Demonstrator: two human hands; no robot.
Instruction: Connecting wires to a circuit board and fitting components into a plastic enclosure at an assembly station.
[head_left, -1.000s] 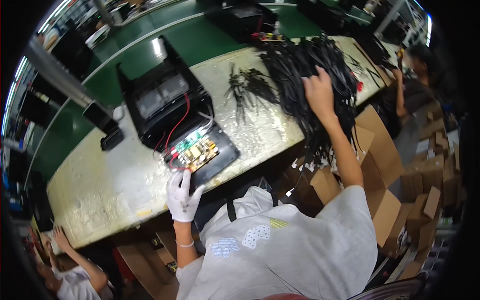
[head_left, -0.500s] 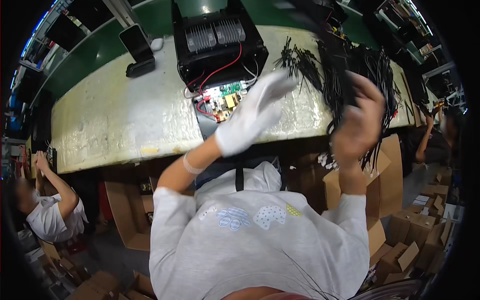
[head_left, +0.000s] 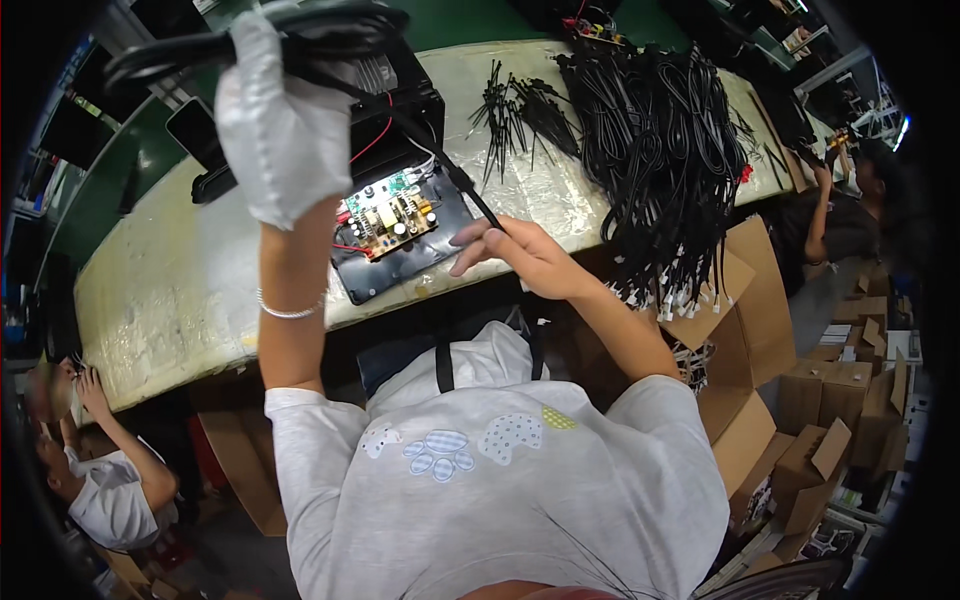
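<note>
My left hand (head_left: 285, 145), in a white glove, is raised with its fingers wrapped around a coiled black cable (head_left: 350, 28). One straight length of that cable slants down to my bare right hand (head_left: 535, 260), where it is pinched between thumb and fingers. Behind my left hand stands a black housing (head_left: 427, 100), partly hidden by the glove and coil. In front of it lies a circuit board (head_left: 388, 218) on a black panel (head_left: 375, 283), joined to the housing by red and white wires.
A thick pile of black cables (head_left: 655, 140) with white connectors hangs over the table's front edge at right. Black cable ties (head_left: 545, 115) lie beside it. An open cardboard box (head_left: 755, 330) stands below. Co-workers sit at far left (head_left: 115, 490) and far right (head_left: 845, 215).
My left hand has swung up and left and now holds a cable coil. My right hand has moved left and down, away from the pile, onto the cable's end.
</note>
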